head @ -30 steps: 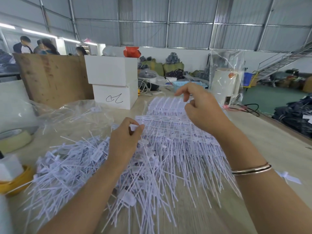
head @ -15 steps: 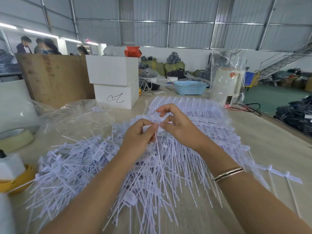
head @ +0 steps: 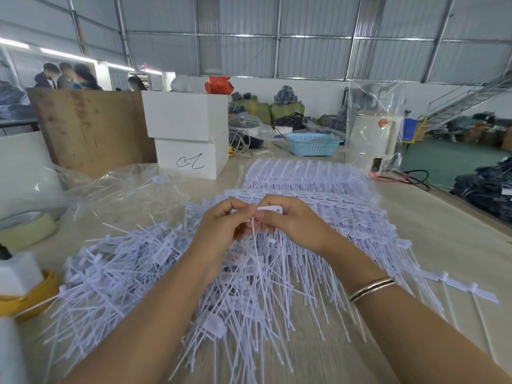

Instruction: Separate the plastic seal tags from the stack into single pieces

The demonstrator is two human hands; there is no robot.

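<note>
A stack of joined white plastic seal tags (head: 318, 195) lies in rows across the middle of the wooden table (head: 448, 234). A loose heap of single tags (head: 122, 267) spreads to its left and front. My left hand (head: 224, 220) and my right hand (head: 291, 217) meet above the stack, both pinching one small strip of tags (head: 270, 209). Its thin tail hangs down between my wrists. A short strip of joined tags (head: 465, 286) lies by itself at the right.
A clear plastic bag (head: 119, 187) lies at the left. Tape rolls (head: 25, 225) and a yellow roll (head: 33, 297) sit at the left edge. Two white boxes (head: 188, 134), a blue basket (head: 313, 144) and a wrapped white appliance (head: 371, 139) stand behind.
My right hand came down from above the far rows to meet my left hand. Both now pinch the same tag strip, held a little closer to me.
</note>
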